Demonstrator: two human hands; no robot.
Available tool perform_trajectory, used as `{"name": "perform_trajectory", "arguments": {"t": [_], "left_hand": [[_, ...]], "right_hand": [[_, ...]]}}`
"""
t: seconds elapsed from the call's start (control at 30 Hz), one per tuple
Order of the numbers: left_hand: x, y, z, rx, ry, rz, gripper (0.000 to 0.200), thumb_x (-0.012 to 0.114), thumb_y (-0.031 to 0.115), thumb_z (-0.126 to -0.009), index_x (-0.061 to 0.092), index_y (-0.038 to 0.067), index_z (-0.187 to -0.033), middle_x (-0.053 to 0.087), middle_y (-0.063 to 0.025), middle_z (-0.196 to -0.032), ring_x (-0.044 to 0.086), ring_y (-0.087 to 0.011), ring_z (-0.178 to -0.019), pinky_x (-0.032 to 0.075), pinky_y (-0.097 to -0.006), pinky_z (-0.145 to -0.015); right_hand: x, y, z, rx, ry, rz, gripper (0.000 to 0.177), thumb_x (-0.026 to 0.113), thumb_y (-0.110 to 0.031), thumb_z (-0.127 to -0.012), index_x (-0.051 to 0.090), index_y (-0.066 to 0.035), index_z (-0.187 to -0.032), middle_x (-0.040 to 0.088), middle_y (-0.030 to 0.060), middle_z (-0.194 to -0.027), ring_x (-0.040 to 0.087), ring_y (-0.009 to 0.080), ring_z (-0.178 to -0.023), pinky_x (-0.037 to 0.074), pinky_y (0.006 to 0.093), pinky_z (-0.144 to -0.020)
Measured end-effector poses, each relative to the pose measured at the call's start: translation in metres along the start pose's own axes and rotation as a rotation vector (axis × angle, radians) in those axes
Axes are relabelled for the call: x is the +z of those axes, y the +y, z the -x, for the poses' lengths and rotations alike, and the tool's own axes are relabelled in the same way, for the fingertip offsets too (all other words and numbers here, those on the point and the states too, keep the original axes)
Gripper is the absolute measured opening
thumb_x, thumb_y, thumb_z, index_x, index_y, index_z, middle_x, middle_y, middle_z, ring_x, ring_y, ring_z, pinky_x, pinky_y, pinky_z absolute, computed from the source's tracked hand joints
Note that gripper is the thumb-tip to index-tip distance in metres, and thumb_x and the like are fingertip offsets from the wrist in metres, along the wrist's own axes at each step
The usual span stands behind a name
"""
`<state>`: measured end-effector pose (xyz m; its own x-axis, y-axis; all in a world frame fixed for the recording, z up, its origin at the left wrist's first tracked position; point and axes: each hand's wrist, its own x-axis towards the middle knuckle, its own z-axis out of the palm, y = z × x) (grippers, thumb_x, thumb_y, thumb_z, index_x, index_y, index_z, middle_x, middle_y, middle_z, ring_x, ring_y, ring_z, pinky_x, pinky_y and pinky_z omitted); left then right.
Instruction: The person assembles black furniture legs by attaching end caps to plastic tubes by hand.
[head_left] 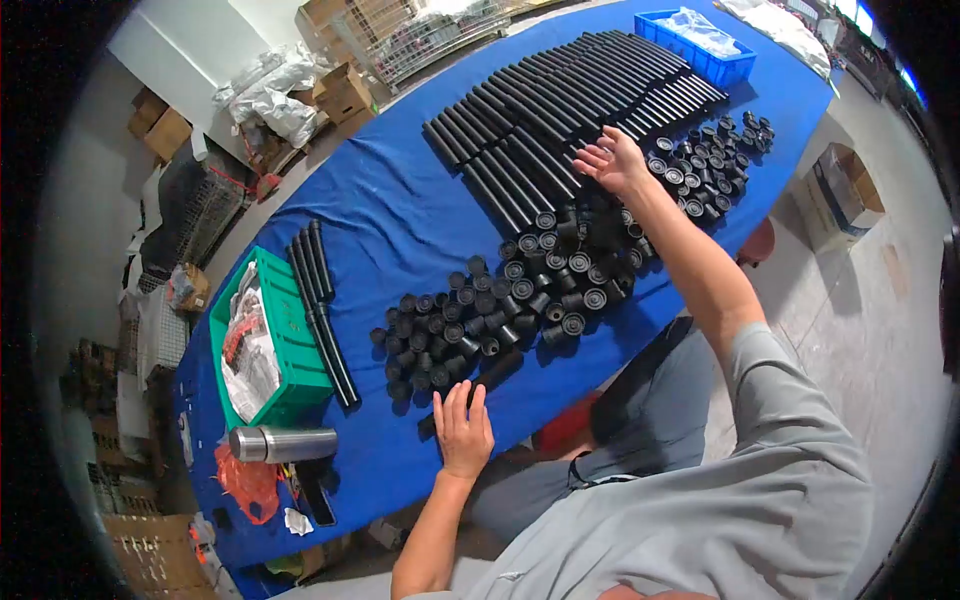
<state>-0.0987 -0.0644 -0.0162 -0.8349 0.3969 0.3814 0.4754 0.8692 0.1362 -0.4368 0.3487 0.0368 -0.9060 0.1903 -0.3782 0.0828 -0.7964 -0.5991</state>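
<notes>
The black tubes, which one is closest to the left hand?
The lone black tube partly hidden by the left hand, beside the round pieces. The other tubes lie by the green crate or in the rows.

Single head-worn fisheye view; faces forward and down, close above grey short-sleeved shirt [660,520], across blue cloth-covered table [370,210].
</notes>
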Motion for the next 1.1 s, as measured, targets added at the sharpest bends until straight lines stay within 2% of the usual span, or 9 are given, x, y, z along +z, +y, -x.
{"name": "perform_trajectory", "arguments": {"t": [0.23, 0.33, 0.37, 0.47, 0.5, 0.6, 0.63, 0.97, 1.1], "left_hand": [[-0.002, 0.000, -0.002, -0.014, -0.019, 0.024, 0.048, 0.069, 0.005, -0.086, 0.059, 0.005, -0.133, 0.056, -0.0180, -0.139, 0.055, -0.0376, -0.129, 0.036, -0.0586, -0.115], [-0.003, 0.000, -0.002, -0.012, -0.030, 0.024, 0.047, 0.068, 0.006, -0.087, 0.059, 0.005, -0.133, 0.056, -0.0184, -0.139, 0.055, -0.0380, -0.128, 0.037, -0.0578, -0.114], [-0.003, 0.000, -0.002, -0.013, -0.032, 0.025, 0.047, 0.068, 0.006, -0.087, 0.059, 0.005, -0.133, 0.056, -0.0185, -0.139, 0.055, -0.0381, -0.128, 0.037, -0.0575, -0.114], [-0.003, -0.001, -0.003, -0.008, -0.033, 0.024, 0.047, 0.067, 0.006, -0.087, 0.059, 0.005, -0.133, 0.056, -0.0188, -0.139, 0.055, -0.0386, -0.128, 0.038, -0.0573, -0.113], [-0.002, -0.002, -0.003, -0.007, -0.029, 0.028, 0.047, 0.067, 0.006, -0.087, 0.059, 0.005, -0.133, 0.056, -0.0189, -0.139, 0.055, -0.0386, -0.128, 0.038, -0.0572, -0.113], [-0.003, -0.002, -0.002, -0.006, -0.031, 0.036, 0.047, 0.067, 0.006, -0.087, 0.059, 0.005, -0.134, 0.056, -0.0189, -0.139, 0.055, -0.0386, -0.128, 0.038, -0.0571, -0.112], [-0.003, -0.002, -0.003, -0.006, -0.033, 0.037, 0.047, 0.067, 0.006, -0.087, 0.059, 0.005, -0.134, 0.056, -0.0189, -0.139, 0.055, -0.0386, -0.128, 0.039, -0.0570, -0.112], [-0.002, -0.002, -0.002, -0.014, -0.037, 0.037, 0.047, 0.067, 0.005, -0.086, 0.060, 0.005, -0.132, 0.057, -0.0183, -0.137, 0.056, -0.0377, -0.127, 0.039, -0.0565, -0.111], [-0.004, 0.000, -0.005, -0.023, -0.035, 0.012, 0.047, 0.069, 0.005, -0.085, 0.060, 0.007, -0.132, 0.059, -0.0159, -0.134, 0.058, -0.0340, -0.126, 0.040, -0.0561, -0.111]], "right_hand": [[0.015, 0.012, -0.026, -0.026, -0.024, -0.037, 0.083, 0.060, -0.036, -0.102, 0.017, 0.008, -0.158, 0.031, 0.0263, -0.152, 0.038, 0.0436, -0.143, 0.046, 0.0625, -0.109], [0.017, 0.021, -0.037, -0.033, -0.003, -0.090, 0.075, 0.061, -0.035, -0.101, 0.028, 0.010, -0.152, 0.035, 0.0248, -0.146, 0.039, 0.0440, -0.141, 0.046, 0.0644, -0.108], [0.017, 0.025, -0.042, -0.037, 0.008, -0.096, 0.065, 0.063, -0.033, -0.101, 0.036, 0.008, -0.144, 0.039, 0.0228, -0.139, 0.040, 0.0444, -0.139, 0.045, 0.0668, -0.108], [0.018, 0.030, -0.047, -0.089, 0.036, -0.107, 0.056, 0.063, -0.032, -0.101, 0.041, 0.006, -0.136, 0.042, 0.0203, -0.131, 0.041, 0.0443, -0.138, 0.044, 0.0679, -0.109], [0.018, 0.031, -0.050, -0.089, 0.024, -0.117, 0.064, 0.062, -0.030, -0.102, 0.033, 0.005, -0.147, 0.038, 0.0233, -0.144, 0.036, 0.0462, -0.143, 0.043, 0.0680, -0.109], [0.019, 0.032, -0.057, -0.107, 0.031, -0.151, 0.076, 0.060, -0.029, -0.102, 0.018, 0.002, -0.158, 0.026, 0.0252, -0.160, 0.028, 0.0486, -0.148, 0.042, 0.0676, -0.111], [0.017, 0.031, -0.058, -0.086, -0.017, -0.142, 0.084, 0.058, -0.028, -0.103, 0.005, -0.002, -0.163, 0.008, 0.0241, -0.169, 0.020, 0.0491, -0.152, 0.041, 0.0669, -0.112], [0.024, 0.035, -0.076, -0.057, -0.034, -0.239, 0.071, 0.045, -0.027, -0.109, 0.005, -0.006, -0.164, -0.007, 0.0166, -0.172, 0.003, 0.0412, -0.157, 0.035, 0.0678, -0.117], [0.036, 0.035, -0.070, -0.062, -0.047, -0.282, 0.066, 0.038, -0.024, -0.111, 0.004, -0.005, -0.164, -0.005, 0.0159, -0.172, 0.005, 0.0382, -0.158, 0.035, 0.0676, -0.117]]}}
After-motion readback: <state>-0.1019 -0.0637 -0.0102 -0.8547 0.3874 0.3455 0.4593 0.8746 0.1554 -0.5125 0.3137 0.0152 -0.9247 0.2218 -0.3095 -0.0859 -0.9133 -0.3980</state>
